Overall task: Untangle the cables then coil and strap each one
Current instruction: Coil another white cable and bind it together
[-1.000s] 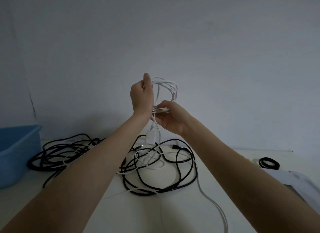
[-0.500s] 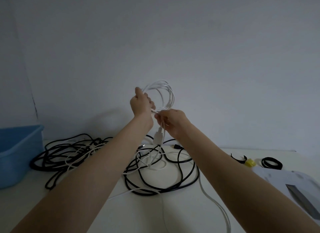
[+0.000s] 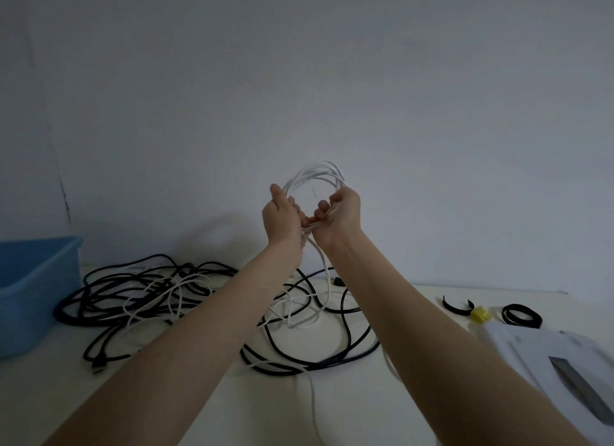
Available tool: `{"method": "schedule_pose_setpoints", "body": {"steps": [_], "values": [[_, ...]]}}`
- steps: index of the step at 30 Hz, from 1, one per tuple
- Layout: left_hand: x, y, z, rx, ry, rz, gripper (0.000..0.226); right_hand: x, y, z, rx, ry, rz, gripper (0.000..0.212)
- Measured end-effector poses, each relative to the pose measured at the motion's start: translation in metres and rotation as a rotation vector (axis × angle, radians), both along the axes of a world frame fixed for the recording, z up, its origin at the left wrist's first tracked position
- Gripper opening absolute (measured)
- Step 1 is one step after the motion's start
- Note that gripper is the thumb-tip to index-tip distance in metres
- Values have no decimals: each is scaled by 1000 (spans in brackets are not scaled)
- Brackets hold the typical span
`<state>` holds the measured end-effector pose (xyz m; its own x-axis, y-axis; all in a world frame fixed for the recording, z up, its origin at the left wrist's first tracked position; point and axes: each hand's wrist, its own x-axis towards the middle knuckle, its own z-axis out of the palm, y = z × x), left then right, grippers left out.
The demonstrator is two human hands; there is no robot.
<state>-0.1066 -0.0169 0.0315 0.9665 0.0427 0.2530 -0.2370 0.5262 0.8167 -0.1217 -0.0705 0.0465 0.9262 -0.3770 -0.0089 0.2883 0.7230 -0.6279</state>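
Hands: the left hand (image 3: 281, 215) and the right hand (image 3: 342, 214), raised side by side above the worktop (image 3: 352, 409), each curl their fingers round one side of a white cable coil (image 3: 317, 176).
White cable: its loops arch above both hands; a loose tail drops between the wrists to the worktop.
Black cables (image 3: 139, 296): tangled with white strands, spread beneath the forearms.
Left edge: a blue bin (image 3: 33, 279).
Right side: black straps (image 3: 521, 315) and a small yellow object (image 3: 480, 313) beside a white device (image 3: 551, 359).
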Motion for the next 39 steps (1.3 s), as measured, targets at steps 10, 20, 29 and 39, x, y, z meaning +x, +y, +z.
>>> {"method": "schedule_pose_setpoints", "body": {"steps": [10, 20, 29, 39], "values": [[10, 25, 23, 265, 51, -341, 62, 0, -26, 8, -257, 22, 20, 40], [-7, 37, 37, 390, 101, -730, 18, -13, -40, -3, -616, 43, 288, 32], [-6, 27, 24, 607, 74, -694, 7, -20, -49, -1, -364, -109, 288, 36], [-4, 28, 23, 623, 168, -870, 22, -19, -48, 0, -602, -49, 239, 22]]}}
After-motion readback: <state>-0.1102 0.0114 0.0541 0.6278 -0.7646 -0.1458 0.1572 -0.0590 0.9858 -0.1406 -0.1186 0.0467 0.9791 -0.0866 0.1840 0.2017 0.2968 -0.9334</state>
